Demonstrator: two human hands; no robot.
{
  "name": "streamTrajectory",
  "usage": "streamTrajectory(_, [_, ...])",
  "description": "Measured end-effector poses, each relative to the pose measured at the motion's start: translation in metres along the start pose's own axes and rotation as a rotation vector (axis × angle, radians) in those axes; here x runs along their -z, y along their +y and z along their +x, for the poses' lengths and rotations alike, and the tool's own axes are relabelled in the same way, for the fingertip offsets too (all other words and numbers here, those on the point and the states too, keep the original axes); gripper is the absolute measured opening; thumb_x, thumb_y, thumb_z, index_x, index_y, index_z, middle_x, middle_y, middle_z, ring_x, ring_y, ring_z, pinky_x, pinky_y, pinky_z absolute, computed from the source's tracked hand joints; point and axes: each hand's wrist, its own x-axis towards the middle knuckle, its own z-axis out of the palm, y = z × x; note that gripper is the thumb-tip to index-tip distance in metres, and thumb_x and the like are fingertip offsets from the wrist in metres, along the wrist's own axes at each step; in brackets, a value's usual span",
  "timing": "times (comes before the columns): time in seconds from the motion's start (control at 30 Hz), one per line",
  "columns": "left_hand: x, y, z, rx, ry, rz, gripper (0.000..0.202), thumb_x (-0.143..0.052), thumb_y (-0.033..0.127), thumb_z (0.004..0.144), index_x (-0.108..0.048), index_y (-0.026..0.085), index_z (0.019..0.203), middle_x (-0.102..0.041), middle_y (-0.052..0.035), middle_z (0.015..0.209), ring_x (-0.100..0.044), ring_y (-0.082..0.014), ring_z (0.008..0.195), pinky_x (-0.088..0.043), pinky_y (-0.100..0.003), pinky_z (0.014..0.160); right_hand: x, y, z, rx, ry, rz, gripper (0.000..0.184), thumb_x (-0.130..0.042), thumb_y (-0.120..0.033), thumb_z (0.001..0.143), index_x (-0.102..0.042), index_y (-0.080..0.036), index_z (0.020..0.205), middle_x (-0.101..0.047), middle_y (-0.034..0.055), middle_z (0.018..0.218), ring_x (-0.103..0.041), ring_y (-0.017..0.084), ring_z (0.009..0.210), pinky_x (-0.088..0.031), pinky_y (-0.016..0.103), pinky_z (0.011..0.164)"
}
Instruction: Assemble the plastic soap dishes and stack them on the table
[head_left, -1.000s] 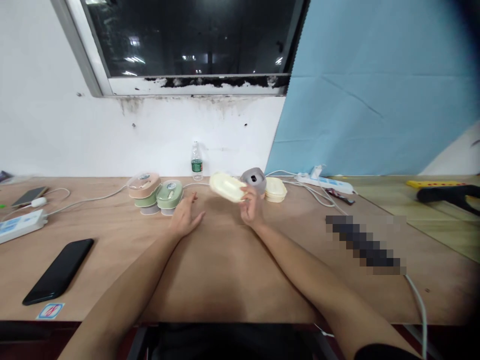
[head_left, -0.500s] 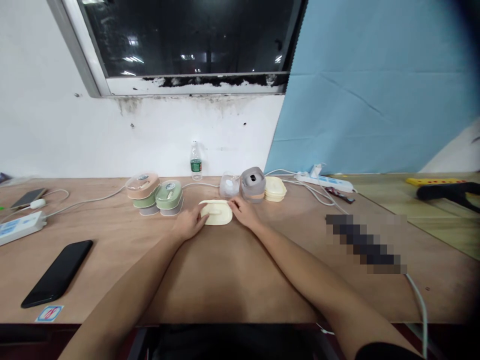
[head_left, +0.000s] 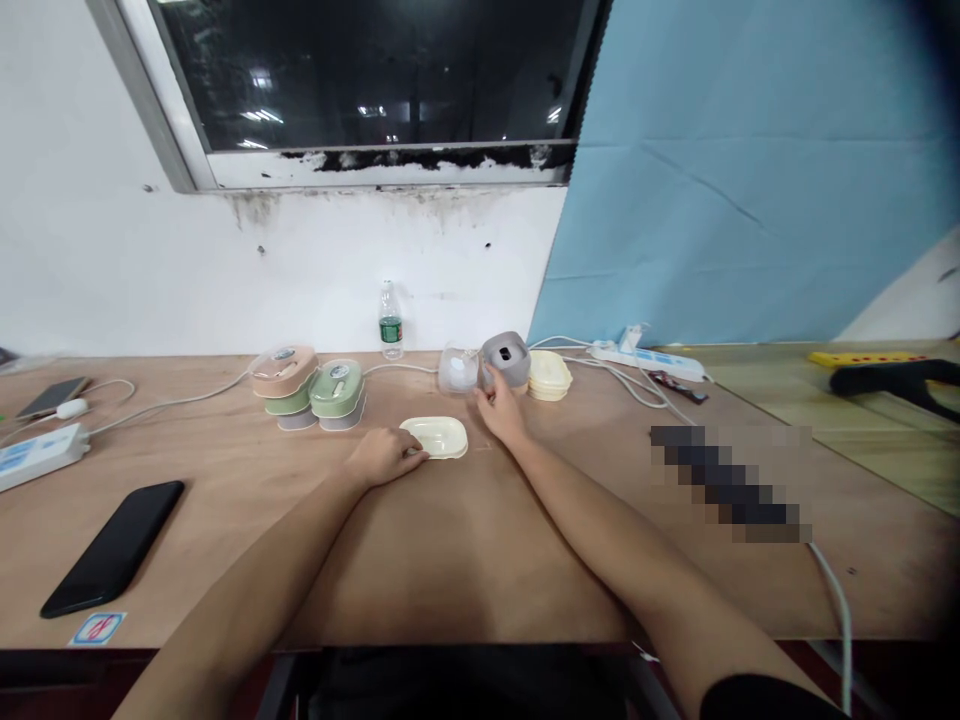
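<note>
A small cream plastic tray (head_left: 444, 440) with a raised rim lies on the table. My left hand (head_left: 384, 458) pinches its left edge between thumb and fingers. My right hand (head_left: 501, 410) reaches to the front of a grey box (head_left: 506, 350) with a dark slot in its top. Its fingers are apart, with the tips at the box's lower left. Left of the grey box sits a clear, whitish container (head_left: 457, 368). On its right stands a stack of cream trays (head_left: 550, 375).
Stacked pink, green and grey boxes (head_left: 283, 372) and a green-lidded box (head_left: 337, 390) stand to the left. A water bottle (head_left: 390, 325) is at the wall. Nearer lie a black phone (head_left: 112, 548), a power strip (head_left: 41, 455) and cables. Another power strip (head_left: 652, 360) lies back right.
My right hand has left the cream tray and moved up to the grey box. The tray has shifted slightly nearer, with my left hand still at its left edge.
</note>
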Motion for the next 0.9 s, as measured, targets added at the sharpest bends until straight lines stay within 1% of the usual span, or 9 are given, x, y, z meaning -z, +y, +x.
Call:
streamTrajectory(0.1, [-0.001,0.002,0.000,-0.026,0.012,-0.015,0.031,-0.049,0.042,0.092,-0.072,0.022,0.093,-0.073,-0.0041,0.087,-0.066,-0.0184,0.076,-0.044,-0.028,0.064,0.006,0.005,0.005,-0.055,0.118,-0.017,0.060,-0.049,-0.034,0.084,-0.038,-0.014,0.140,-0.059,0.0015,0.070,-0.054,0.019,0.062,-0.046,0.034,0.067])
streamTrajectory(0.2, [0.000,0.001,-0.001,0.002,0.042,-0.026,0.031,-0.048,0.042,0.092,-0.072,0.022,0.097,-0.073,-0.0037,0.084,-0.065,-0.0171,0.072,-0.043,-0.027,0.063,0.012,0.010,0.007,-0.104,0.166,-0.067,0.062,-0.049,-0.034,0.084,-0.036,-0.014,0.141,-0.058,0.0006,0.068,-0.054,0.020,0.063,-0.045,0.034,0.066])
streamTrajectory(0.3, [0.003,-0.002,-0.003,0.052,0.064,-0.042,0.032,-0.047,0.042,0.092,-0.072,0.023,0.099,-0.072,-0.0030,0.082,-0.064,-0.0158,0.069,-0.041,-0.026,0.061,0.016,0.013,0.009,-0.114,0.196,-0.128,0.053,-0.050,-0.033,0.083,-0.045,-0.016,0.133,-0.061,0.0024,0.073,-0.056,0.021,0.068,-0.043,0.033,0.067])
streamTrajectory(0.43, [0.006,-0.004,-0.003,0.094,0.064,-0.050,0.033,-0.046,0.043,0.092,-0.072,0.023,0.097,-0.072,-0.0027,0.080,-0.063,-0.0151,0.067,-0.039,-0.026,0.059,0.018,0.016,0.010,-0.111,0.251,-0.150,0.034,-0.049,-0.038,0.086,-0.057,-0.016,0.111,-0.065,0.0057,0.079,-0.058,0.022,0.074,-0.041,0.031,0.068])
streamTrajectory(0.5, [0.006,-0.004,-0.003,0.099,0.065,-0.050,0.034,-0.046,0.043,0.093,-0.072,0.022,0.097,-0.071,-0.0025,0.079,-0.063,-0.0149,0.066,-0.038,-0.026,0.059,0.018,0.017,0.010,-0.116,0.259,-0.155,0.032,-0.050,-0.041,0.086,-0.060,-0.017,0.104,-0.065,0.0053,0.077,-0.058,0.021,0.073,-0.040,0.030,0.067])
streamTrajectory(0.53, [0.006,-0.004,-0.003,0.099,0.065,-0.052,0.034,-0.046,0.044,0.093,-0.072,0.022,0.097,-0.071,-0.0024,0.078,-0.063,-0.0148,0.066,-0.038,-0.025,0.059,0.017,0.018,0.010,-0.118,0.258,-0.160,0.032,-0.050,-0.042,0.086,-0.060,-0.017,0.104,-0.065,0.0048,0.076,-0.058,0.021,0.072,-0.039,0.030,0.066])
streamTrajectory(0.7, [0.005,-0.005,-0.003,0.093,0.066,-0.067,0.035,-0.045,0.044,0.093,-0.071,0.022,0.098,-0.070,-0.0014,0.077,-0.062,-0.0134,0.066,-0.037,-0.025,0.060,0.014,0.021,0.010,-0.108,0.226,-0.209,0.040,-0.049,-0.040,0.087,-0.057,-0.017,0.119,-0.066,0.0039,0.075,-0.058,0.020,0.071,-0.038,0.029,0.066])
streamTrajectory(0.8, [0.004,-0.007,-0.003,0.091,0.067,-0.074,0.034,-0.045,0.044,0.093,-0.071,0.022,0.098,-0.070,-0.0014,0.078,-0.061,-0.0131,0.067,-0.037,-0.024,0.061,0.013,0.024,0.011,-0.096,0.219,-0.223,0.031,-0.047,-0.036,0.087,-0.060,-0.018,0.110,-0.067,0.0048,0.077,-0.059,0.021,0.074,-0.038,0.029,0.067])
streamTrajectory(0.9, [0.003,-0.007,-0.003,0.097,0.070,-0.075,0.034,-0.046,0.044,0.093,-0.071,0.022,0.098,-0.070,-0.0016,0.078,-0.061,-0.0131,0.067,-0.037,-0.024,0.061,0.013,0.023,0.010,-0.099,0.214,-0.208,0.024,-0.047,-0.037,0.088,-0.060,-0.019,0.098,-0.067,0.0047,0.076,-0.059,0.021,0.073,-0.037,0.029,0.066])
